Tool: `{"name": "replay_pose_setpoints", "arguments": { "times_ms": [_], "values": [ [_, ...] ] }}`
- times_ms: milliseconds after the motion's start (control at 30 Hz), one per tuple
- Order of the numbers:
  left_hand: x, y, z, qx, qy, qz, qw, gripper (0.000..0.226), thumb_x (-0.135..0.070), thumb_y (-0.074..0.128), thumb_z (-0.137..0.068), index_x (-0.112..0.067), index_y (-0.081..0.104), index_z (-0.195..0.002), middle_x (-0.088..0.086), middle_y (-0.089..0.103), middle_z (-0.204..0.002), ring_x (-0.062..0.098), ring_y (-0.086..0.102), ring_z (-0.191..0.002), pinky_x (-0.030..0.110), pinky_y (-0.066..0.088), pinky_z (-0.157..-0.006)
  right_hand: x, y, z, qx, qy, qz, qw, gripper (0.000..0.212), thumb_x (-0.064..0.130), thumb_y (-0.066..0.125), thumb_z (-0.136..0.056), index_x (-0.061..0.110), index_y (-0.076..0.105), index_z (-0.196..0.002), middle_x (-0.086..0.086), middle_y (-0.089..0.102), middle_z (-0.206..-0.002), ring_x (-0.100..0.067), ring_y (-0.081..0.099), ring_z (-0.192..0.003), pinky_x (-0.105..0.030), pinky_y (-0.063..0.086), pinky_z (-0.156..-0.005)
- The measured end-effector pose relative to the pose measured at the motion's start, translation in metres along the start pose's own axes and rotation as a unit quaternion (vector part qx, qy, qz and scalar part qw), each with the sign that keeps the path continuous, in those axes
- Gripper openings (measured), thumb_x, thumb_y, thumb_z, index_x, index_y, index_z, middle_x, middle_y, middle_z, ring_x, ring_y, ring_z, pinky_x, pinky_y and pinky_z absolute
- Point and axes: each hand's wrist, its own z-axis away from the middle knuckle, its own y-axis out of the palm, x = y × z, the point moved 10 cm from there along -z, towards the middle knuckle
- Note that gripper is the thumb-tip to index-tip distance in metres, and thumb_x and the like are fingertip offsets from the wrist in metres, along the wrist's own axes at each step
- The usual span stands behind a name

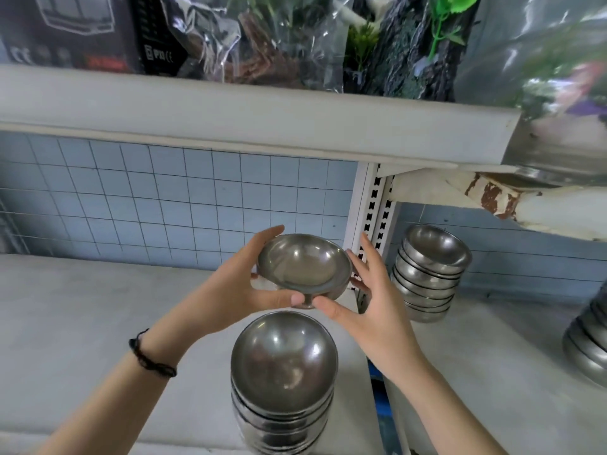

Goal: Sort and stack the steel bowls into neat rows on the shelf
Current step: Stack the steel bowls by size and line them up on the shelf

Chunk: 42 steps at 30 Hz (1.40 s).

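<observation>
A single steel bowl (303,266) is held in the air above the grey shelf (82,307), tilted towards me. My left hand (236,287) grips its left rim, thumb along the near edge and fingers behind. My right hand (368,290) cups the bowl's right side, thumb near its foot, fingers spread behind the rim. Directly below stands a tall stack of steel bowls (284,382) at the shelf's front edge. A second stack (430,274) leans by the back wall on the right section. A third stack (588,343) shows partly at the right edge.
A white slotted upright post (371,208) divides the two shelf sections. An upper shelf (230,119) overhangs, carrying boxes and bagged artificial plants. Blue tiled wall (164,198) lies behind. A rusty bracket (492,195) juts out at upper right.
</observation>
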Motion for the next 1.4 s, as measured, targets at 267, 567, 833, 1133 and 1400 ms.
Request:
{"name": "replay_pose_setpoints", "arguments": {
  "times_ms": [267, 567, 833, 1133, 1400],
  "values": [
    [-0.003, 0.0, 0.066, -0.021, 0.015, -0.003, 1.0, 0.098, -0.073, 0.076, -0.053, -0.055, 0.027, -0.136, -0.033, 0.046, -0.13, -0.003, 0.047, -0.124, 0.027, 0.041, -0.104, 0.021, 0.017, 0.052, 0.027, 0.005, 0.011, 1.0, 0.107, 0.066, 0.077, -0.059, 0.058, 0.015, -0.146, 0.038, 0.037, -0.144, 0.018, 0.033, -0.132, 0.001, 0.025, -0.103],
    [0.013, 0.022, 0.1, -0.006, -0.011, 0.0, 1.0, 0.104, -0.072, 0.077, -0.055, -0.05, 0.021, -0.14, -0.025, 0.043, -0.139, -0.003, 0.043, -0.129, 0.029, 0.036, -0.111, -0.002, 0.031, 0.088, 0.047, 0.053, 0.013, 0.997, 0.108, 0.07, 0.076, -0.058, 0.064, 0.009, -0.142, 0.035, 0.036, -0.145, 0.017, 0.031, -0.134, 0.001, 0.023, -0.102],
    [0.05, 0.049, 0.132, -0.036, -0.074, 0.044, 0.996, 0.148, -0.079, 0.076, -0.036, -0.04, -0.019, -0.142, -0.029, -0.001, -0.151, -0.009, 0.013, -0.141, 0.028, 0.026, -0.114, -0.033, 0.051, 0.111, 0.083, 0.089, -0.043, 0.992, 0.131, 0.062, 0.086, -0.048, 0.063, -0.008, -0.139, 0.032, 0.006, -0.155, 0.006, 0.024, -0.142, -0.022, 0.031, -0.114],
    [0.071, 0.065, 0.136, -0.065, -0.102, 0.054, 0.991, 0.142, -0.076, 0.081, -0.027, -0.041, 0.001, -0.14, -0.013, 0.028, -0.151, 0.007, 0.036, -0.137, 0.03, 0.041, -0.107, -0.045, 0.065, 0.127, -0.022, 0.082, -0.012, 0.996, 0.117, -0.005, 0.089, -0.041, 0.054, 0.038, -0.128, 0.052, 0.049, -0.118, 0.021, 0.051, -0.112, 0.006, 0.037, -0.083],
    [0.058, 0.056, 0.082, -0.053, -0.064, 0.081, 0.993, 0.134, -0.072, 0.082, -0.038, -0.041, 0.008, -0.145, -0.023, 0.036, -0.145, -0.009, 0.041, -0.127, 0.028, 0.044, -0.104, -0.06, 0.053, 0.063, 0.054, 0.064, -0.06, 0.995, 0.13, 0.039, 0.098, -0.044, 0.077, 0.01, -0.13, 0.046, 0.04, -0.133, 0.019, 0.042, -0.124, -0.009, 0.044, -0.095]
  ]
}}
